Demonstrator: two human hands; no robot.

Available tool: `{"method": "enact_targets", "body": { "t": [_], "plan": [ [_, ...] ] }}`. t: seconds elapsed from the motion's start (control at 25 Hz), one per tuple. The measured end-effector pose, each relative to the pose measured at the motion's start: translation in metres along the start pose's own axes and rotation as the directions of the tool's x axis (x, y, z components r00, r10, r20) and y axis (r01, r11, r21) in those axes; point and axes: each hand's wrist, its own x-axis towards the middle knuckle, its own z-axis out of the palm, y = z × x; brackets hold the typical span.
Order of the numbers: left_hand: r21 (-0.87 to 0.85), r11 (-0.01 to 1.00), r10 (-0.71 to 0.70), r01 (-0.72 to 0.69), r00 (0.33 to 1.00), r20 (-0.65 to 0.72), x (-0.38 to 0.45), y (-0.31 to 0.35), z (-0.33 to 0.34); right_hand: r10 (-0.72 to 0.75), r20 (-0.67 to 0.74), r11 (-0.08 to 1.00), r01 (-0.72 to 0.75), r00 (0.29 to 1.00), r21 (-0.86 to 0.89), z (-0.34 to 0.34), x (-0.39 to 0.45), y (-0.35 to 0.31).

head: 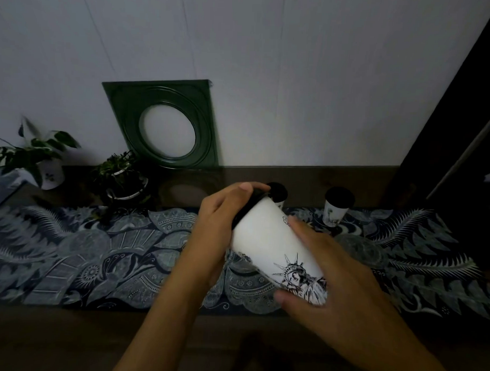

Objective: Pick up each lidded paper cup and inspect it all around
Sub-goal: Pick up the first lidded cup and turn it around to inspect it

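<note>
A white paper cup (pixel 267 241) with a black lid and a Statue of Liberty drawing is held tilted above the patterned cloth, lid pointing up and to the left. My left hand (pixel 220 217) grips the lid end, thumb over the black rim. My right hand (pixel 327 274) grips the base end, fingers wrapped round the printed lower part. A second lidded cup (pixel 278 194) stands behind the held one, mostly hidden. A third lidded cup (pixel 336 206) stands upright at the back right.
A patterned blue cloth (pixel 97 249) covers the dark table. Two potted plants (pixel 122 178) (pixel 33 161) stand at the back left. A green square frame (pixel 168 121) with a round opening leans on the white wall. A dark door edge (pixel 462 137) rises at the right.
</note>
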Motion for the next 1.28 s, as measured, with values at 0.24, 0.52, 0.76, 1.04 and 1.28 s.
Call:
{"method": "enact_targets", "body": {
  "t": [0.24,0.52,0.76,1.04,1.28],
  "plan": [
    [-0.082,0.996,0.053,-0.046,0.995,0.083,-0.004,0.003,-0.001,0.111,0.396,0.301,-0.41,0.912,0.861,-0.009,-0.009,0.0],
    [-0.034,0.999,-0.012,0.012,1.0,-0.012,-0.001,0.001,0.002,-0.105,-0.098,0.994,0.102,0.99,-0.032,0.004,-0.002,0.006],
    [-0.008,1.0,0.028,-0.028,0.999,0.043,-0.006,0.002,0.002,0.162,0.179,0.544,-0.239,0.97,0.804,-0.007,-0.001,0.001],
    [-0.015,0.998,0.055,-0.054,0.998,0.018,-0.005,0.004,0.004,0.135,-0.026,0.901,-0.112,0.991,0.42,-0.006,-0.001,0.002],
    [-0.001,0.999,0.04,-0.04,0.997,0.071,-0.006,0.004,-0.001,0.2,0.163,0.625,-0.254,0.966,0.738,-0.005,-0.002,0.001]
  ]
}}
